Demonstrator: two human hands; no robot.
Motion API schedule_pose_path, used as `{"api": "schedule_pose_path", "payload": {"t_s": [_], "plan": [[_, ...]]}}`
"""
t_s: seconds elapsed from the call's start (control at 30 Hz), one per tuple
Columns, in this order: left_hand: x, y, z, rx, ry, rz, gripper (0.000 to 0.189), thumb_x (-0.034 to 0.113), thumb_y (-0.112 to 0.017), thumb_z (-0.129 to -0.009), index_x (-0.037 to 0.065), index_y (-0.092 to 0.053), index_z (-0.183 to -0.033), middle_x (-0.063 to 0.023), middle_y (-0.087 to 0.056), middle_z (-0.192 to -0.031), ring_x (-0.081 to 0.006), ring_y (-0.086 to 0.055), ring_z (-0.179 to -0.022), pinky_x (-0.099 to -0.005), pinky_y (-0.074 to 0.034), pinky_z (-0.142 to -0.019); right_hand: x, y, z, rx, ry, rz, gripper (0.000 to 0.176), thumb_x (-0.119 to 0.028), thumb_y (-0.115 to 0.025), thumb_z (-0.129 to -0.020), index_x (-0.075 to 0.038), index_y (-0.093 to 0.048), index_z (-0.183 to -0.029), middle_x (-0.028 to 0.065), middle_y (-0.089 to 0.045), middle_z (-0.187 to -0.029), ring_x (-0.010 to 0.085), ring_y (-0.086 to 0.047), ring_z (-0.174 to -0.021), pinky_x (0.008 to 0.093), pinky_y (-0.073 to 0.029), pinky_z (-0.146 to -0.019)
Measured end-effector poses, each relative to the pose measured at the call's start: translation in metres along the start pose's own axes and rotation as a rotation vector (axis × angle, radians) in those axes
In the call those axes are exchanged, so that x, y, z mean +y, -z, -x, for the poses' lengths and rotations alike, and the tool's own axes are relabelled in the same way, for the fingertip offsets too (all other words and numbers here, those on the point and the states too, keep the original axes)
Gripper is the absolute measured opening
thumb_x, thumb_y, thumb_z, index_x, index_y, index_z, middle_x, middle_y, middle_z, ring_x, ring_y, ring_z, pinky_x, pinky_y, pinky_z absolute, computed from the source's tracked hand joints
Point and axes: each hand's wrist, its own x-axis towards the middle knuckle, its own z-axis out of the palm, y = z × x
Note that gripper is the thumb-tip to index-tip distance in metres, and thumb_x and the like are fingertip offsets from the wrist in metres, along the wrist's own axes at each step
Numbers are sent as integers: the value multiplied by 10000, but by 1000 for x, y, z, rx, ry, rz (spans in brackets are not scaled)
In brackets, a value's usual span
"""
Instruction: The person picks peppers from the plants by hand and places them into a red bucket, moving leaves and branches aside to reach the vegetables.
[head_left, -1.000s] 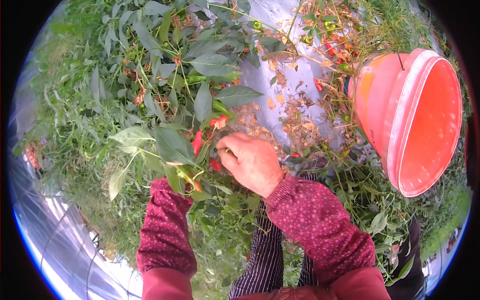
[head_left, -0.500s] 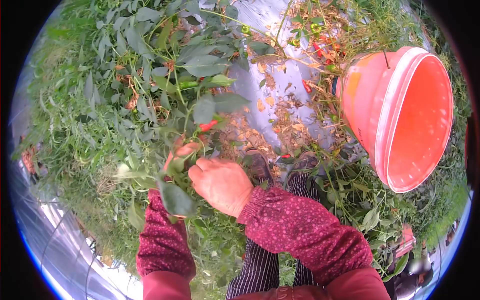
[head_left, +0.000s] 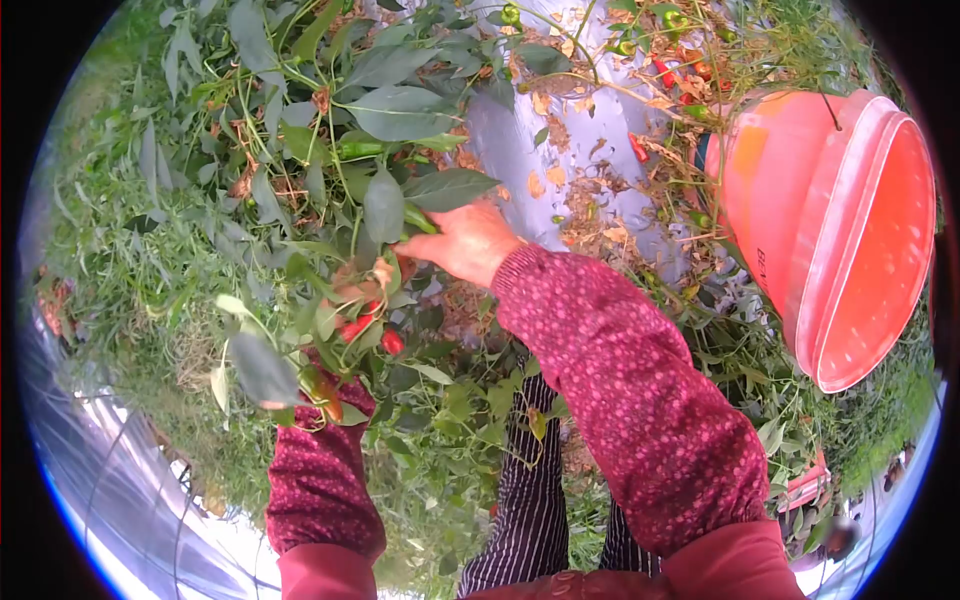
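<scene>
My right hand [head_left: 468, 240] reaches into a pepper plant, its fingertips drawn together beside a green chili pepper [head_left: 420, 218] and under a broad leaf [head_left: 450, 188]. What lies between those fingertips is hidden. Leaves cover most of my left hand [head_left: 350, 284], lower and to the left, and its grip is not visible. Just below it show red chili peppers [head_left: 392, 342], among leaves. An orange-green pepper [head_left: 326, 396] hangs over my left sleeve [head_left: 325, 470].
At the right a pink bucket [head_left: 770, 190] lies tilted, its mouth facing right. Pale plastic sheeting [head_left: 510, 150] with dry leaves runs up the middle. More red peppers [head_left: 664, 72] hang near the bucket. Dense foliage [head_left: 130, 260] fills the left.
My right hand has moved up and right, away from my left hand, to the green pepper. Several red peppers now show below my left hand. The bucket appears farther right in view.
</scene>
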Motion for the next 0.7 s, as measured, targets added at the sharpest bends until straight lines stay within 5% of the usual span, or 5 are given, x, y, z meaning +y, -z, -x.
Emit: {"api": "schedule_pose_path", "payload": {"t_s": [0.17, 0.43, 0.47, 0.63, 0.7], "plan": [[-10, 4, -3, -41, -59, -15, 310, 142, -471, -911, 15, -535, -1187, -82, -605, -1099, -163, -618, -897, -306, -512, -774, -15, 12, -4, -464, -229, 97, 598, -462, -625, -747, -87, -519, -1201, 147, -592, -1109, 306, -552, -1050, 380, -432, -889], [-10, -8, -14, -125, -174, -39, 324, 102, -488, -896, 5, -525, -1203, -93, -602, -1114, -170, -628, -869, -321, -520, -756, 5, 27, 36, -617, -507, -144, 382, -382, -608, -829, -82, -613, -1064, 32, -647, -916, 127, -573, -816, 291, -453, -725], [59, -43, -2, -683, -61, 721, 376, 39, -484, -877, 29, -498, -1253, -121, -581, -1168, -172, -630, -857, -347, -522, -793, 2, 31, 45, -551, -529, -255, 370, -351, -641, -823, -73, -606, -1065, 1, -619, -864, 86, -541, -792, 265, -442, -675], [78, -57, 18, -484, 84, 610, 403, -20, -496, -845, 79, -535, -1233, -108, -529, -1212, -215, -608, -953, -386, -517, -832, 16, 52, 72, -465, -365, -624, 373, -274, -686, -811, -58, -581, -1096, 14, -599, -942, 93, -531, -844, 253, -452, -746], [59, -55, 5, -503, -390, 35, 331, 10, -566, -822, 69, -608, -1145, -91, -513, -1213, -215, -588, -992, -393, -483, -876, 13, 60, 75, -635, -380, -589, 373, -225, -692, -810, -74, -565, -1127, 19, -591, -1015, 95, -534, -912, 256, -448, -830]]}}
